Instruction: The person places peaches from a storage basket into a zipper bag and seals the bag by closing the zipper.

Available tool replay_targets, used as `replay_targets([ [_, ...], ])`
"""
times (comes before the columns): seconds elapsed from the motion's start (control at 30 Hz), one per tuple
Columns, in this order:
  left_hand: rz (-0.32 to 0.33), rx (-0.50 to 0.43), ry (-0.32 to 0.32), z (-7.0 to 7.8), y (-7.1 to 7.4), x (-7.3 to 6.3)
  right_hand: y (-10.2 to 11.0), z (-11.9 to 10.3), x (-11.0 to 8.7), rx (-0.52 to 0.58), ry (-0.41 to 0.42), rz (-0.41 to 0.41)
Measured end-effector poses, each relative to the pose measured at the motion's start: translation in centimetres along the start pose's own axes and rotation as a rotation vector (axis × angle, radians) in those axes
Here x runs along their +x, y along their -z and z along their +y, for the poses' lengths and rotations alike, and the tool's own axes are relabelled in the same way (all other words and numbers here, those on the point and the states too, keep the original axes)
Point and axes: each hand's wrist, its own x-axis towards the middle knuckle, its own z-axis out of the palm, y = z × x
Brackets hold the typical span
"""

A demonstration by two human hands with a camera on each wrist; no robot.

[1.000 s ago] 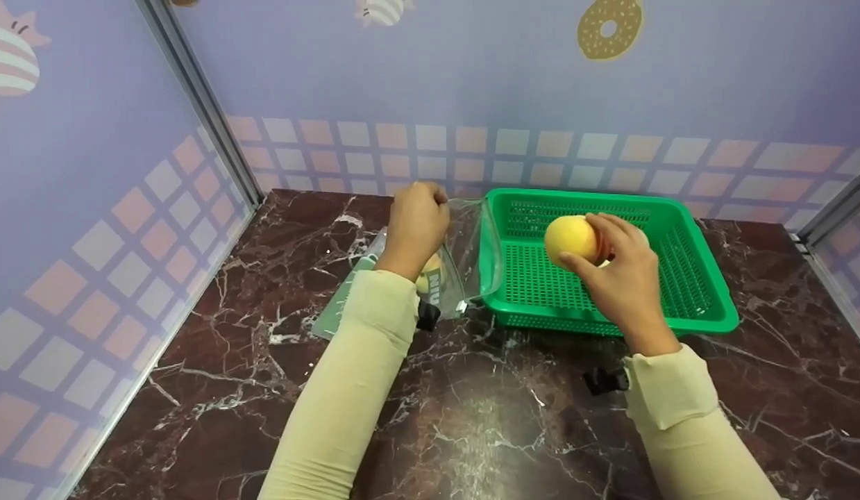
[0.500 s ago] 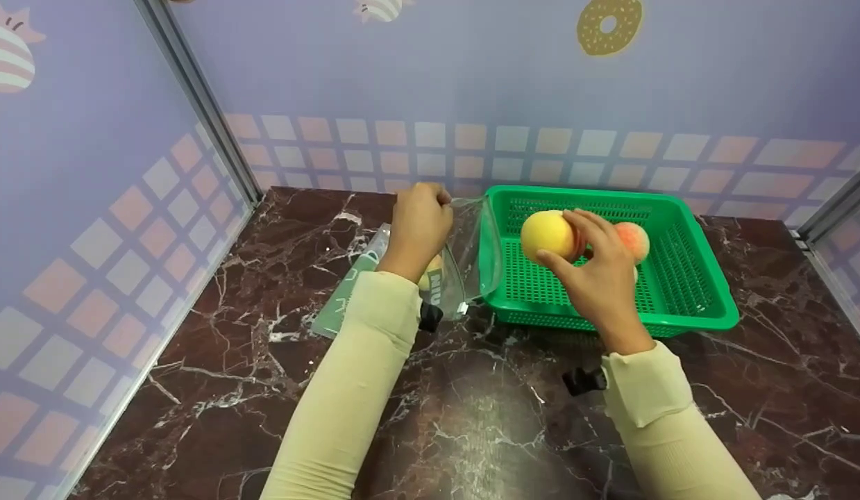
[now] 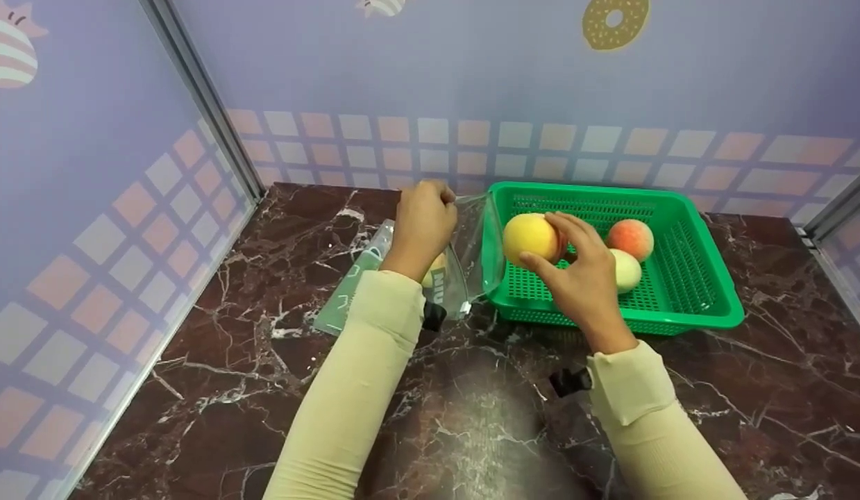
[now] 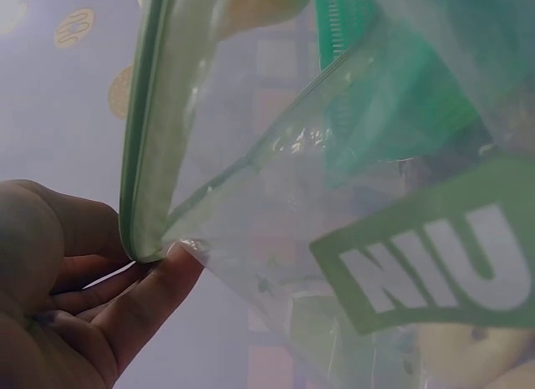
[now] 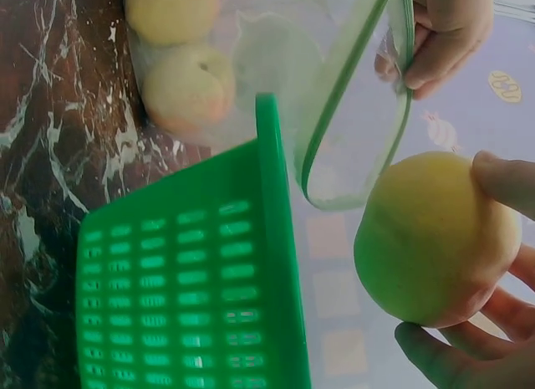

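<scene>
Your right hand (image 3: 582,278), fingers round the peach (image 3: 530,237), has shifted left over the basket (image 3: 679,322), baring two peaches. The held one is now near the bag (image 4: 276,197), not yet inside; your left hand (image 3: 424,226) pinches the bag's edge.

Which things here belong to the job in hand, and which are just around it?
Job: right hand, held peach, left hand, clear bag it pinches, bagged peaches, green basket, reddish peach and pale fruit in it.
Just around: marbled tabletop, patterned walls, black wrist mounts.
</scene>
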Motion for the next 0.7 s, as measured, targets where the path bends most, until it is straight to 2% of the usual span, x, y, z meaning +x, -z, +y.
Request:
replay_targets([
  [0.3,0.016,0.023,-0.002,0.0,0.0,0.1,-1.1,-0.1,-0.2,0.004,0.004,-0.044],
  [0.7,0.002,0.014,0.018,0.1,0.1,0.0,-2.8,-0.4,-0.4,0.002,0.049,-0.1],
])
